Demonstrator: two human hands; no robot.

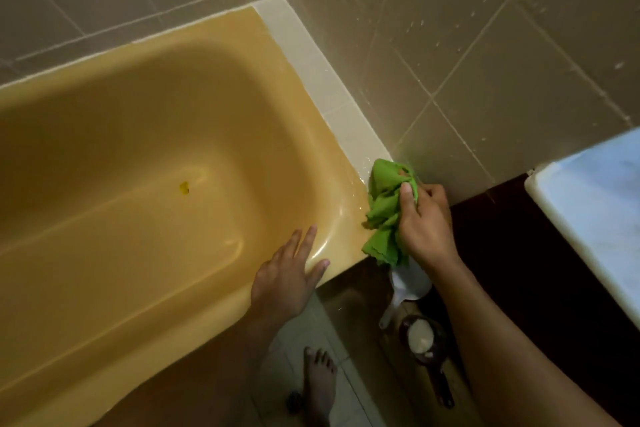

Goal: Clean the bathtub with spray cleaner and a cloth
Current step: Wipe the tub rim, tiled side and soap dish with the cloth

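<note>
A yellow bathtub (138, 156) fills the left and middle of the head view, with a small dark yellow spot on its floor. My right hand (424, 222) grips a bunched green cloth (386, 211) against the tub's near right corner, where the rim meets a pale ledge (332, 80). My left hand (289, 274) rests flat with straight fingers on the tub's front rim, just left of the cloth. No spray bottle is in view.
Tiled walls with droplets rise behind and to the right of the tub. A white cistern lid (595, 204) sits at the right edge. On the floor below the corner lie a white scoop (405, 288) and a dark dipper (424, 343). My bare foot (318, 385) stands on floor tiles.
</note>
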